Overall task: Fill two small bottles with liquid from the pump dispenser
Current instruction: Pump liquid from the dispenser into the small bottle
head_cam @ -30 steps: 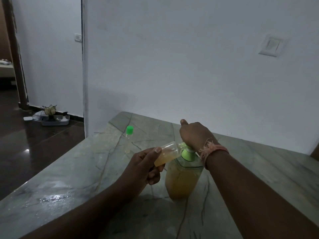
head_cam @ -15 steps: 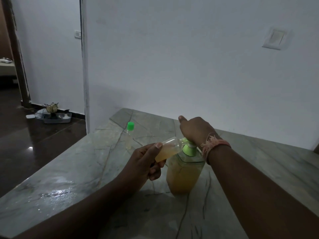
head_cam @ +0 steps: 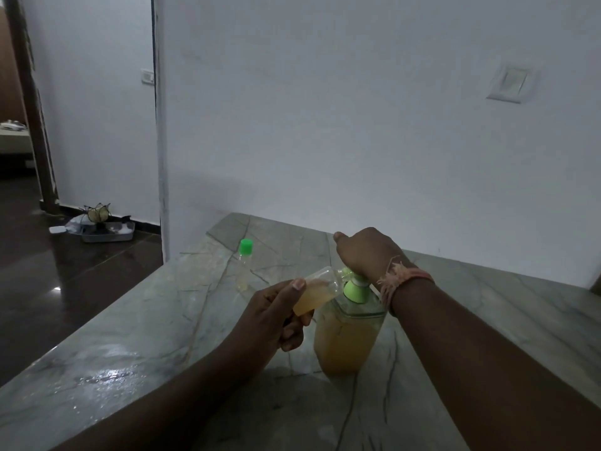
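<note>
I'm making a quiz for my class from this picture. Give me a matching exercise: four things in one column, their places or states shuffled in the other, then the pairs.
1. small bottle
2. capped bottle
3. pump dispenser
4. right hand

a. stands alone further back on the counter
b. presses down on the green pump
c. tilted, held at the spout by the left hand
d. stands under the right hand, holding amber liquid

Pairs: 1-c, 2-a, 3-d, 4-b

Glossy marble counter [head_cam: 136,336], clear plastic bottle [head_cam: 320,289]
</note>
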